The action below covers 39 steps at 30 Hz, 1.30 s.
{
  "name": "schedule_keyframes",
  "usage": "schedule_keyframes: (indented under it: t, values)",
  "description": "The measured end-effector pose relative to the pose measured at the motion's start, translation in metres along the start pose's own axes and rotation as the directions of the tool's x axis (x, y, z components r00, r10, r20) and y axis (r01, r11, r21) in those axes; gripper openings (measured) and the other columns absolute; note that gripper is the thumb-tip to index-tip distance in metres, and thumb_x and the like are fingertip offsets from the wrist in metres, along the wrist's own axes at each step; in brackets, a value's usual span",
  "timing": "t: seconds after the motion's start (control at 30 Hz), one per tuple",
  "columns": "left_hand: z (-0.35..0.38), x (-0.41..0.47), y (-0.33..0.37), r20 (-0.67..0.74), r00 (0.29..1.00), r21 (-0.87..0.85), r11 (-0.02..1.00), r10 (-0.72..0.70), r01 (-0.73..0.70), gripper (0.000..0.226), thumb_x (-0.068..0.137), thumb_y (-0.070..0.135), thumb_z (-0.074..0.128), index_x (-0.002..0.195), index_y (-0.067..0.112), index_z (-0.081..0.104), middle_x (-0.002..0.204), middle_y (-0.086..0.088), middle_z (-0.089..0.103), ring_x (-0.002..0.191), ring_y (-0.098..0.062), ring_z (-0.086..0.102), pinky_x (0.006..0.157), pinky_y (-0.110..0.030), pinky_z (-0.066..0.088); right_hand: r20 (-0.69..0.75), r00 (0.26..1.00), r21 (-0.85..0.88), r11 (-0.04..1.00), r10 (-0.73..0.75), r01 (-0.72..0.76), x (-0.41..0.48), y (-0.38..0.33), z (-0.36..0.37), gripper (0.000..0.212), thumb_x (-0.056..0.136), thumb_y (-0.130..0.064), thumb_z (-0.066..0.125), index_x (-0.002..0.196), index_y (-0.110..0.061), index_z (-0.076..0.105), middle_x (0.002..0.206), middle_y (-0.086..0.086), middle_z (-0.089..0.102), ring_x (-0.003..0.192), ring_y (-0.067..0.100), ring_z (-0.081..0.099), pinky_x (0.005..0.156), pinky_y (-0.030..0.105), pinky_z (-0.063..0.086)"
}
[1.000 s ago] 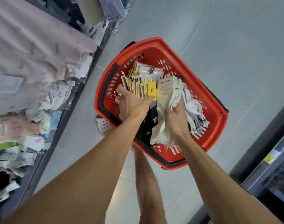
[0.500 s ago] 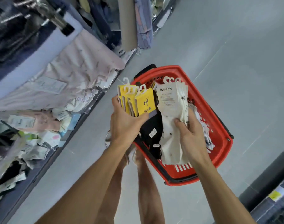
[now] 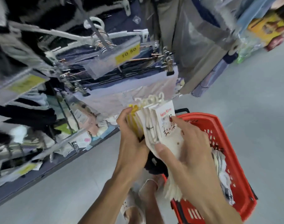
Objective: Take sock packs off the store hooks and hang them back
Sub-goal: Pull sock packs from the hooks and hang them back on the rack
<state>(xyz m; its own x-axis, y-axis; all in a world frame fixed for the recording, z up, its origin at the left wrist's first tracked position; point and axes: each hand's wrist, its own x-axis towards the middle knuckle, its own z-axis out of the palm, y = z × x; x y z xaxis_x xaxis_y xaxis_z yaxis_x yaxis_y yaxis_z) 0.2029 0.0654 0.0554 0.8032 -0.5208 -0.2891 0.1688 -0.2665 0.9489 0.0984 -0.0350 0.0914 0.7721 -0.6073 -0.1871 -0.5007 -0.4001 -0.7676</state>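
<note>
Sock packs (image 3: 165, 113) upright, hanger hooks (image 3: 154, 100) uppermost

L forearm (image 3: 115, 191) & R forearm (image 3: 218, 207): bare from wrist to frame edge. R grip (image 3: 189, 152): dark red polish on nails (image 3: 170, 118) of at least 2 fingers; thumb nail looks pale but is blurred, can't tell if painted. L grip (image 3: 130, 135): nails hidden. Btwn the arms, lower down: white sandal (image 3: 130, 206), chunky, w/ small dark dots or holes on the upper. 2nd sandal (image 3: 150, 185) also white, strap across the foot, motion-blurred. Leg (image 3: 154, 215) beside the near sandal is bare.
</note>
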Motion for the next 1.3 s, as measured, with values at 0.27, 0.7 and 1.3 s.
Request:
schedule_keyframes:
  t: [0.27,0.7,1.3]
  values:
    - [-0.074,-0.025,0.019,-0.084,0.996,-0.006,1.000,0.004,-0.004,0.059,0.083,0.032,0.070,0.121,0.049,0.028,0.130,0.015,0.055,0.111,-0.007,0.063,0.091,-0.041,0.056,0.032,1.000,0.108,0.994,-0.001,-0.003,-0.006,-0.073,0.030,0.067,0.061,-0.064,0.067,0.118,-0.062,0.032,0.117,-0.028,0.057,0.102,-0.008,0.057,0.073,0.019,0.047]
    - [-0.163,-0.055,0.009,-0.218,0.975,-0.005,0.999,-0.041,0.041,0.047,0.096,0.024,0.063,0.118,0.053,0.032,0.133,-0.013,0.049,0.099,-0.018,0.068,0.089,-0.052,0.055,0.070,0.997,0.229,0.973,-0.010,-0.006,-0.005,-0.126,0.104,0.062,0.075,-0.045,0.076,0.120,-0.048,0.034,0.110,-0.020,0.057,0.083,-0.004,0.063,0.067,0.033,0.058]
    - [-0.235,-0.063,-0.035,-0.288,0.945,-0.173,0.979,-0.154,0.107,0.028,0.088,0.062,0.046,0.094,0.048,0.069,0.119,0.029,0.059,0.137,0.007,0.024,0.111,-0.010,0.017,0.242,0.961,0.420,0.907,-0.134,0.021,-0.018,-0.148,0.187,0.062,0.069,-0.035,0.082,0.117,-0.043,0.045,0.118,-0.014,0.056,0.103,0.003,0.063,0.072,0.022,0.057]
